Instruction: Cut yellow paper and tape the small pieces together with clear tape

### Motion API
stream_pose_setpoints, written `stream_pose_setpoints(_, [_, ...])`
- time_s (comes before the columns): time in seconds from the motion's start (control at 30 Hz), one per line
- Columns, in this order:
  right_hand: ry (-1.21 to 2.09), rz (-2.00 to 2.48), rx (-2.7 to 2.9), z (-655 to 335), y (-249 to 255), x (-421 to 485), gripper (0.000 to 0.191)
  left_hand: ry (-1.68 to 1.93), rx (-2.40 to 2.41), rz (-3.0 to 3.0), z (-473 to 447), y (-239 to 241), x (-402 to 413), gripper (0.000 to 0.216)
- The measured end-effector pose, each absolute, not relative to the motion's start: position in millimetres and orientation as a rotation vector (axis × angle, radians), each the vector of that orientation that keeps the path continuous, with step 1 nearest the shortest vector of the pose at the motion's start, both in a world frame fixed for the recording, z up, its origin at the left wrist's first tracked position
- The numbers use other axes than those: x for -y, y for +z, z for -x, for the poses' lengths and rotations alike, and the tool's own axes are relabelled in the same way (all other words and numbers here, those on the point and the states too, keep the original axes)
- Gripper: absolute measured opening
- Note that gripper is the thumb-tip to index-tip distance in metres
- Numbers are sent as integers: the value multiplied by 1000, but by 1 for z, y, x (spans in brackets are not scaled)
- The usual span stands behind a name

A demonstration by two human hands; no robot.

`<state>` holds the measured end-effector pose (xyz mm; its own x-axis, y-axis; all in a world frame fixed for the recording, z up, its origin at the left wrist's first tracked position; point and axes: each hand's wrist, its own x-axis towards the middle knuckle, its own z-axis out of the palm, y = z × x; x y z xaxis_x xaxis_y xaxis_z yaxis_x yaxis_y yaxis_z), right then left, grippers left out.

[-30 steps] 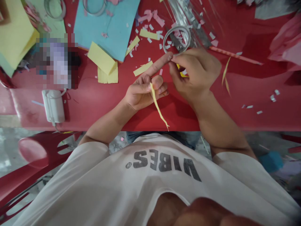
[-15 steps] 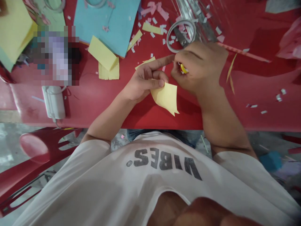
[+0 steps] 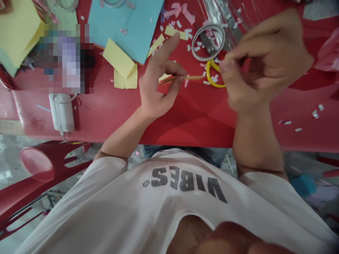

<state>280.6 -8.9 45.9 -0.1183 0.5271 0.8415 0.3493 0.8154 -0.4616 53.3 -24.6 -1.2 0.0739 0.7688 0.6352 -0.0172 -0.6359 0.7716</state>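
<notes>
- On the far left of the red table (image 3: 29,113), you have a stack of yellow paper (image 3: 18,31). Something beside it is too blurry to tell.
- Under that, a white plug box (image 3: 62,113) lies on the table with its cord.
- Next comes a big blue card (image 3: 124,24), with two folded yellow paper pieces (image 3: 122,67) lying on its lower edge and just below it.
- Your left hand (image 3: 156,88) is open wide at the top, with the pointer finger up. Your thumb and other fingers pinch a thin yellow paper strip (image 3: 192,78) near its end.
- The strip sticks out to the right, toward a curly yellow paper loop (image 3: 212,76). The two look joined, but it is hard to tell.
- Just above the loop lie scissors (image 3: 208,40) with a round handle, among tiny paper bits (image 3: 189,47).
- Your right hand (image 3: 265,60) is up by the loop, fingers curled and thumb close to them. The loop reaches your thumb, but you cannot tell if it is pinched.
- Far right, there is pink paper (image 3: 331,49).
</notes>
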Motion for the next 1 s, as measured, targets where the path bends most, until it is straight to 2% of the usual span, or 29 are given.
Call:
stream_pose_setpoints(0.17, [439, 537, 1749, -269, 41, 11, 40, 1604, -773, -1597, -55, 10, 32, 65])
stream_pose_setpoints(0.37, [715, 782, 1805, -266, 48, 30, 22, 1463, -709, -1493, -54, 11, 29, 56])
stream_pose_setpoints(0.57, [747, 859, 1639, -257, 28, 31, 28, 1476, -790, -1620, -49, 9, 26, 66])
stream_pose_setpoints(0.67, [739, 856, 1535, -247, 21, 33, 29, 1504, -725, -1468, -50, 9, 26, 72])
stream_pose_setpoints(0.73, [729, 851, 1478, -241, 18, 33, 29, 1391, -672, -1260, -53, 10, 28, 75])
stream_pose_setpoints(0.87, [688, 791, 1387, -235, 15, 33, 32, 1267, -756, -944, -56, 13, 34, 55])
stream_pose_setpoints(1.0, [711, 769, 1404, -235, 17, 35, 32, 1276, -947, -1079, -57, 22, 41, 27])
